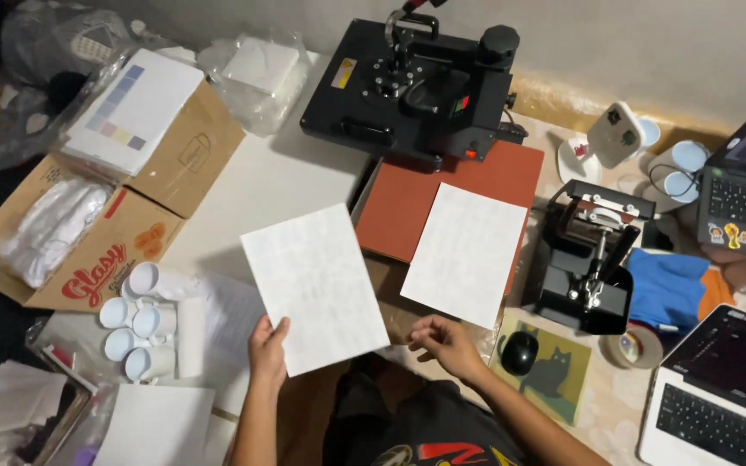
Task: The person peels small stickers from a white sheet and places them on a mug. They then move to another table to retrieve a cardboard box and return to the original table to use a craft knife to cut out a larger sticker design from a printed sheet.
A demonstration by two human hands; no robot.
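Observation:
My left hand (268,349) grips the lower left corner of a white sheet of paper (314,285) and holds it up over the table. My right hand (440,342) hovers empty with loosely curled fingers just below a second white sheet (464,252). That second sheet lies on the red-brown pad (407,207) of the black heat press (412,86), whose upper plate is swung away to the back.
Left: an open cardboard box (88,233) with white goods, several white mugs (144,319), loose white sheets. Right: a black mug press (589,259), blue cloth (671,285), tape roll (635,347), a black mouse (520,352) on a green pad, two laptops (723,388).

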